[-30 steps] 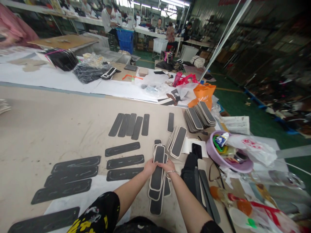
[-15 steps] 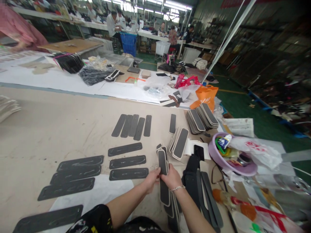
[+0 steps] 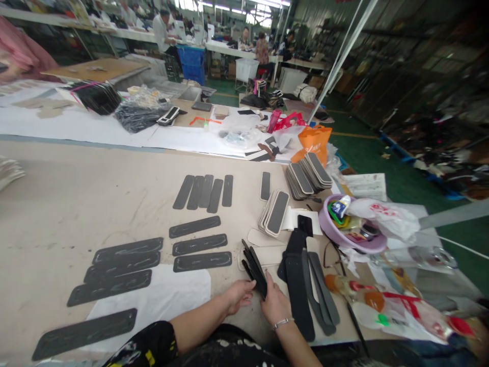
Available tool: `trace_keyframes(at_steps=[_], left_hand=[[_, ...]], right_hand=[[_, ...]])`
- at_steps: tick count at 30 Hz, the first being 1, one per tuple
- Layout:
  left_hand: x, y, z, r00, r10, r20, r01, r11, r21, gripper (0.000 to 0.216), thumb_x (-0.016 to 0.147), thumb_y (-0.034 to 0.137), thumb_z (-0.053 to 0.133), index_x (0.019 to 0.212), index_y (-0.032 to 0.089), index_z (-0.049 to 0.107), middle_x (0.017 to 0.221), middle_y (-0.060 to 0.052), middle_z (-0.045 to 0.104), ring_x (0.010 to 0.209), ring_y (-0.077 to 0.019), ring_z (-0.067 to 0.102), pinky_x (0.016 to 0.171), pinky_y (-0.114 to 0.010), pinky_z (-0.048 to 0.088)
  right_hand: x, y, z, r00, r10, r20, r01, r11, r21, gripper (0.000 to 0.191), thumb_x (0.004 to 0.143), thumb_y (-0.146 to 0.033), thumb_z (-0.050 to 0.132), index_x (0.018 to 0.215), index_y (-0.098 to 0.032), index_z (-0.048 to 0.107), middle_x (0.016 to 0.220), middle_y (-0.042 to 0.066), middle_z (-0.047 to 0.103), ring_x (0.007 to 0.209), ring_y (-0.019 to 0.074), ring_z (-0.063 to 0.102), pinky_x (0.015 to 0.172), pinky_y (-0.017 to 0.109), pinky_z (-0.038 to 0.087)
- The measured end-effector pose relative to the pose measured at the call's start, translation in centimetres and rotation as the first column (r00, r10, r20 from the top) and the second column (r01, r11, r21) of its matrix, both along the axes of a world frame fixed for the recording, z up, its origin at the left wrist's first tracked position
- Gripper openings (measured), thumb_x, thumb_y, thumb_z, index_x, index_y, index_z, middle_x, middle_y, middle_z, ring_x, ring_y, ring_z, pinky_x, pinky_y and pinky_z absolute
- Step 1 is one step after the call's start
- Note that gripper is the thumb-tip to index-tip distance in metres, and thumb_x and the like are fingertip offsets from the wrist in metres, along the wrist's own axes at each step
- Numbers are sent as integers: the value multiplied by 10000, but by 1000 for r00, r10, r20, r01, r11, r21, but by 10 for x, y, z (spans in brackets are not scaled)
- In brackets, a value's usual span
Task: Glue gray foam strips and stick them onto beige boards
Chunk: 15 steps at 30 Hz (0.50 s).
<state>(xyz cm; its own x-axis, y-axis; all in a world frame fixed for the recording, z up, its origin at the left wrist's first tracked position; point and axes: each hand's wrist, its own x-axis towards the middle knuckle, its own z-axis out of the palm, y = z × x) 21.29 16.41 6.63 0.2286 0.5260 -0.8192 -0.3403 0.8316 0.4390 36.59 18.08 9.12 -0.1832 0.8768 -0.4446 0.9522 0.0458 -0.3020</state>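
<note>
My right hand (image 3: 276, 305) is closed around a small fanned bundle of black strips (image 3: 255, 267), which points up and away from me over the table. Close to the left side of this bundle is my left hand (image 3: 237, 296), its fingers stretched out and slightly apart; whether the fingertips touch the strips I cannot make out. Pale strips (image 3: 272, 255) lie flat just beyond the bundle. To the left, dark grey rounded strips (image 3: 202, 261) with shiny streaks are laid out, several in separate groups. A stack of grey strips with pale edges (image 3: 278, 213) stands ahead of my right hand.
More stacked strips (image 3: 300, 179) sit at the back right. A purple basin (image 3: 331, 229) of small items, a phone (image 3: 304, 224), long black pieces (image 3: 298, 295) and bottles (image 3: 338, 283) crowd the right side. White paper (image 3: 183, 290) lies at left. People work in the background.
The pale-edged grey strip held by both hands no longer shows there; a black fanned bundle is in my right hand. My left hand has loosened its grip. Pale strips beyond are now uncovered.
</note>
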Motion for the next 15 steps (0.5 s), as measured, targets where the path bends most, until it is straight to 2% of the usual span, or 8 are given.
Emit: trace_keyframes(at_steps=[2, 5, 7, 9, 12, 15], left_hand=[[0, -2, 8, 999, -39, -12, 39, 999, 23, 603, 490, 546, 805, 898, 148, 605, 910, -50, 607, 874, -191, 560, 755, -286, 434], [0, -1, 27, 998, -58, 35, 52, 985, 166, 660, 522, 505, 811, 1058, 183, 600, 1103, -82, 613, 1061, -260, 537, 876, -373, 420], [1, 4, 46, 991, -31, 127, -19, 928, 371, 695, 544, 446, 821, 1139, 189, 571, 1193, -103, 595, 1135, -284, 516, 945, -412, 399], [3, 8, 68, 982, -28, 185, -80, 832, 550, 711, 532, 389, 841, 1145, 159, 563, 1186, -126, 608, 1127, -298, 533, 975, -419, 399], [4, 12, 95, 996, -39, 75, -23, 727, 686, 685, 522, 334, 854, 1113, 142, 565, 1114, -116, 644, 1053, -297, 574, 958, -411, 432], [5, 7, 102, 998, -6, -69, 56, 642, 764, 685, 573, 303, 829, 1170, 166, 524, 1119, -94, 635, 1061, -282, 567, 962, -401, 433]], right_hand=[[10, -2, 0, 998, -29, -51, 29, 1000, 11, 468, 715, -121, 527, 1179, -181, 511, 926, 96, 650, 859, 273, 640, 682, 313, 462], [19, 0, 10, 976, -60, -209, 67, 997, 28, 268, 698, -163, 564, 958, -227, 572, 748, 14, 654, 735, 240, 651, 621, 281, 471], [20, 1, 22, 891, -79, -448, 107, 994, 37, 287, 676, -191, 608, 958, -231, 567, 750, -7, 661, 724, 223, 647, 635, 270, 489], [18, 2, 34, 751, -90, -654, 155, 987, 43, 343, 669, -241, 656, 997, -219, 560, 815, 5, 678, 765, 227, 646, 678, 279, 511], [14, 0, 51, 606, -89, -791, 218, 974, 57, 435, 647, -289, 700, 1047, -208, 549, 898, 28, 688, 816, 236, 643, 725, 297, 530], [11, -6, 57, 510, -67, -857, 258, 963, 79, 454, 608, -221, 679, 1045, -213, 555, 920, 27, 686, 812, 230, 643, 730, 298, 537]])
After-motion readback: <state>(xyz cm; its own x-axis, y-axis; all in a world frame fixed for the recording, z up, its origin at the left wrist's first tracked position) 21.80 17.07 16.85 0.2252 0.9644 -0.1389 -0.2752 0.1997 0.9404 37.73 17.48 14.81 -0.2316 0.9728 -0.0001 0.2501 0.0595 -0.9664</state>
